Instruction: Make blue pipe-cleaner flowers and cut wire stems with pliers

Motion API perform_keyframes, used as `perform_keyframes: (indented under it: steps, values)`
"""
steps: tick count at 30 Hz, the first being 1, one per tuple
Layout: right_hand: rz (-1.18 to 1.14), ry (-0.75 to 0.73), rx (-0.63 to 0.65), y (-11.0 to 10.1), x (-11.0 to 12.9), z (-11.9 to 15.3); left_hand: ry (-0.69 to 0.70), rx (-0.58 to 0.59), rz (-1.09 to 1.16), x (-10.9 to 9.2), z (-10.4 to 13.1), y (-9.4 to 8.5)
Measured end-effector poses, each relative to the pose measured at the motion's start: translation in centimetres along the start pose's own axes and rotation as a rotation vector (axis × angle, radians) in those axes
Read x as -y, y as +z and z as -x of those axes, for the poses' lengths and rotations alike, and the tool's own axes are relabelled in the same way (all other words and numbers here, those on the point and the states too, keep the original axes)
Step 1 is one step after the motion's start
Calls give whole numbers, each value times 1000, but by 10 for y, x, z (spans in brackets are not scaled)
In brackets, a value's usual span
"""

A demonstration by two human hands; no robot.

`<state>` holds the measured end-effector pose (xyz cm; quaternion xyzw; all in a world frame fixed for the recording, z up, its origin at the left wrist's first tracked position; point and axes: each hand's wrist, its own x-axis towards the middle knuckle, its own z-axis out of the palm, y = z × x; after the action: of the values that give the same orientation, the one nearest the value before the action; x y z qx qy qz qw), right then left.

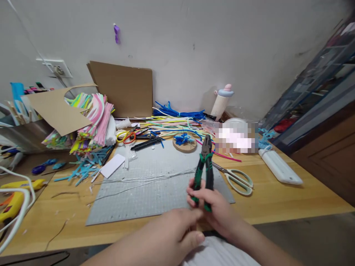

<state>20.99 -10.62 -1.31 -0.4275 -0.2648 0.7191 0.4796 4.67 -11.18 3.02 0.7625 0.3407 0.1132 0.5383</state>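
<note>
Green and black pliers point(205, 166) stand upright in my right hand point(215, 205), whose fingers wrap round the handles; the jaws point away from me. Just left of it and nearer to me, my left hand point(184, 229) is closed, with thumb and forefinger close together by the lower end of the pliers. What it pinches, if anything, is too small to make out. Thin silvery wires point(144, 179) lie across the grey cutting mat point(124, 207). Behind the pliers, a round cardboard piece point(185, 147) carries a blue fuzzy shape point(183, 139).
Pale-handled scissors point(240, 181) and a white device point(280, 166) lie at the right. Pipe cleaner bundles point(97, 122), orange and yellow scissors point(129, 136) and a yellow glue gun point(12, 207) are at the left. A bottle point(221, 103) stands near the wall.
</note>
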Motion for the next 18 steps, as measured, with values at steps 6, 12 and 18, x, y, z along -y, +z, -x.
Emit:
perform_keyframes:
  steps: [6,12,18]
  values:
    - [463,-60,-206,-74,37,14,-124,-474,-400,35,-4,-46]
    - [955,-154,-268,-102,52,13,-4,-492,-514,59,-66,-57]
    - [1207,-215,-95,-97,41,15,49,-525,-516,77,-110,-36]
